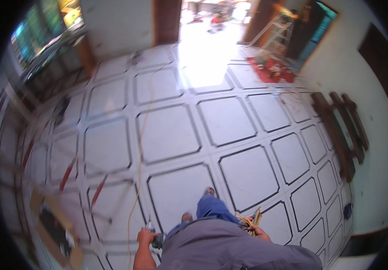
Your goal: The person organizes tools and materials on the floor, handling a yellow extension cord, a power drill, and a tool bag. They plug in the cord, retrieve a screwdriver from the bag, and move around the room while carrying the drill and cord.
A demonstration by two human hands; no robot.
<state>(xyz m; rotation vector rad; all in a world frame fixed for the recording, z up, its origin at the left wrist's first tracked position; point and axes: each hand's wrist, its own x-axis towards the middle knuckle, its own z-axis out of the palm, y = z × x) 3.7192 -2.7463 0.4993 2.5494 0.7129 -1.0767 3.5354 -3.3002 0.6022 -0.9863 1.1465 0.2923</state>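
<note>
Low beside my left leg, my left hand (146,235) is closed around a power drill (158,241) with a dark green body. Its thin bit (149,222) points forward, away from me. On the other side of my body, my right hand (261,234) grips a bundle of yellow cable (249,222). Some longer pieces stick up out of that bundle, too blurred to name. Parts of both held things are hidden by my fingers and clothes.
A yellow cord (142,144) runs along the tiled floor. An open cardboard box (75,256) and metal framing with red bars (69,173) stand left. Dark wooden pieces (338,123) lean at the right wall. A ladder (277,33) and cluttered red mat (270,72) are near the bright doorway.
</note>
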